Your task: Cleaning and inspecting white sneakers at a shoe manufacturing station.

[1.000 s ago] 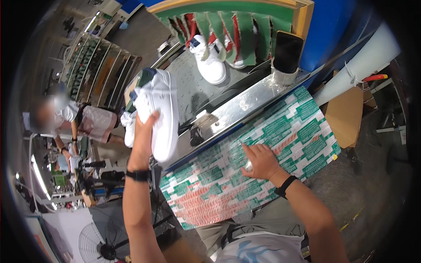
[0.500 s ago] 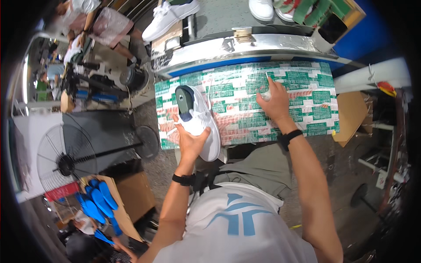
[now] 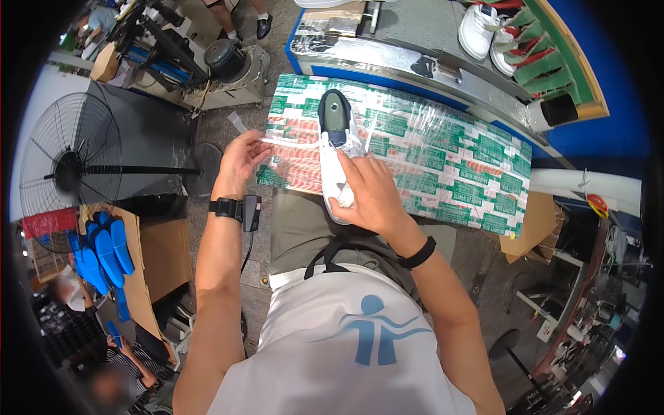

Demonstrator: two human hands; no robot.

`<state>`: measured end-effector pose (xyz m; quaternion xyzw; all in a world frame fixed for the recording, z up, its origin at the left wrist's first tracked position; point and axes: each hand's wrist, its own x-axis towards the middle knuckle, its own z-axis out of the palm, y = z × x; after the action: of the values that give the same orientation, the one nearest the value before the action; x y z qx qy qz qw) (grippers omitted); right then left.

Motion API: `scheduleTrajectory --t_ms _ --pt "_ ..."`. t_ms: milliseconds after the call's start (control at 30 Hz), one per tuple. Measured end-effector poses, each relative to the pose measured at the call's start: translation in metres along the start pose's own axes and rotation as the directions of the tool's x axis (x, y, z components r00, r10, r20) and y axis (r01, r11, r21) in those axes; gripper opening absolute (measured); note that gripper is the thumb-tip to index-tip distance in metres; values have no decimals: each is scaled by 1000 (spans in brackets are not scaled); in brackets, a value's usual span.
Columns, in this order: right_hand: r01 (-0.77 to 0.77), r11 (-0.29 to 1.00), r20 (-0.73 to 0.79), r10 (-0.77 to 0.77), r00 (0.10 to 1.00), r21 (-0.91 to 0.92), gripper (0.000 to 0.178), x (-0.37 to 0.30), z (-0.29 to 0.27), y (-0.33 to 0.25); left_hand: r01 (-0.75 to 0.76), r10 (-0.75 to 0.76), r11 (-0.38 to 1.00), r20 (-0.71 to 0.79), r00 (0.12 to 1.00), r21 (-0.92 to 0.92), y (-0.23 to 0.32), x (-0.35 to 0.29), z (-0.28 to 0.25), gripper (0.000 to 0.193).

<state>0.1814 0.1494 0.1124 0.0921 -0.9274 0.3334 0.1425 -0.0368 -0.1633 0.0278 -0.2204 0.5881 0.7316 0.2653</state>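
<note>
A white sneaker (image 3: 335,114) with a dark green insole and navy lining lies on the patterned green-and-white board, its toe toward me. My left hand (image 3: 242,158) is left of it, fingers closed on a white shoelace (image 3: 294,144) that stretches across from the shoe. Over the front of the sneaker is my right hand (image 3: 373,192), closed around a small tool with a white rounded handle (image 3: 345,196). The tool's thin tip is mostly hidden by my fingers near the eyelets. Another loose lace end (image 3: 369,133) stands up right of the tongue.
The taped board (image 3: 443,176) spans my lap, below a metal-edged bench (image 3: 401,61). White sneakers (image 3: 476,33) and a green-lined rack (image 3: 553,59) stand on the bench. A fan (image 3: 69,169), a carton of blue shoe-shaped pieces (image 3: 104,252) and other people are at left.
My left hand has let go of the shoe's body and drawn a lace out leftward. My right hand has come left from the board onto the shoe, which now points straighter toward me.
</note>
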Motion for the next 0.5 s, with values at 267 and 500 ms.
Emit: scheduleTrajectory --t_ms 267,500 --pt "134 936 141 -92 986 -325 87 20 12 -24 -770 531 188 596 602 610 43 -68 125 56" --pt "37 972 141 -4 990 -230 77 29 -1 -36 -790 242 277 756 608 547 55 -37 148 82"
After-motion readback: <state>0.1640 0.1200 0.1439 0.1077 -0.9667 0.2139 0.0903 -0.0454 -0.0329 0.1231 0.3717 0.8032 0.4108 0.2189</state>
